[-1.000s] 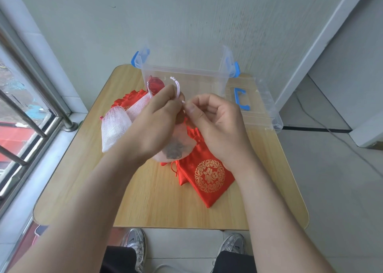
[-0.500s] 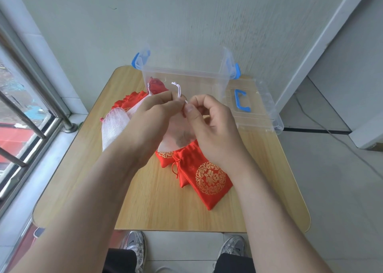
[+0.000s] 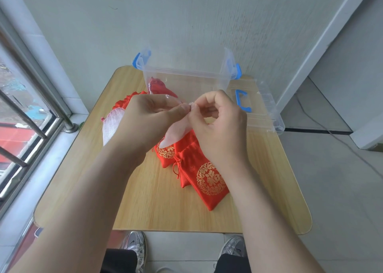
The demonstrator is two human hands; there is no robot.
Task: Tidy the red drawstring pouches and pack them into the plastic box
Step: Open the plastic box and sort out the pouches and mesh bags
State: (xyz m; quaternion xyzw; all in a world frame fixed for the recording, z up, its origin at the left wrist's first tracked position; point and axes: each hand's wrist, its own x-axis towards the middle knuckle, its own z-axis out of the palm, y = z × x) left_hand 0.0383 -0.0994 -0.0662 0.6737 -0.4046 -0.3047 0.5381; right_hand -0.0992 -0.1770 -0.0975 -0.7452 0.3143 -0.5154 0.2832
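Observation:
Above the table, my left hand [image 3: 151,119] and my right hand [image 3: 217,123] meet fingertip to fingertip and pinch the top of a sheer pale pink pouch [image 3: 176,131], which hangs below them. Under it lie red satin drawstring pouches with gold emblems: a large one [image 3: 205,179] and a smaller one [image 3: 165,154]. More red pouches [image 3: 124,102] are piled at the left behind my left hand. A red pouch [image 3: 157,87] lies inside the clear plastic box [image 3: 186,73] with blue latches at the table's far edge.
A white net bag [image 3: 113,123] lies on the wooden table [image 3: 165,210] at the left. The clear lid with a blue handle [image 3: 261,111] rests to the right of the box. A barred window is at the left, a wall behind.
The sheer pouch has been raised and now hangs narrower. The white cord loop above my fingers is no longer visible. Both hands stay pinched together.

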